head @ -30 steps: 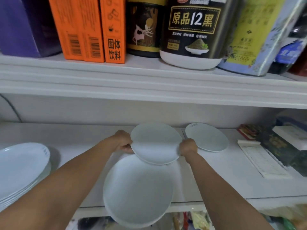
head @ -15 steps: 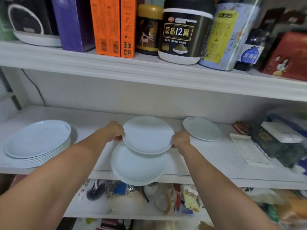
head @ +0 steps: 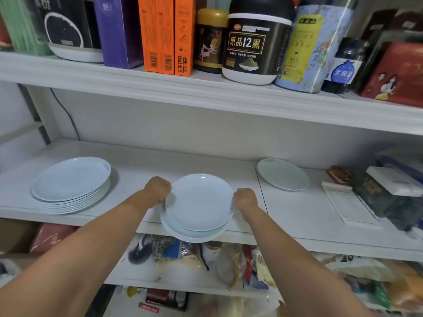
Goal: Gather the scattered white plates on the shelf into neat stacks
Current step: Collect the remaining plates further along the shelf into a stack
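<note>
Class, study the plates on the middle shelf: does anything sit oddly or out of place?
Yes. The small stack between both hands juts past the shelf's front edge. One lone plate lies apart at the right, away from the tall stack.

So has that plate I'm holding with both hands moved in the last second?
Yes. The held plate has come toward the shelf's front edge and now sits almost squarely over the lower plate, which it earlier overlapped only at the back.
</note>
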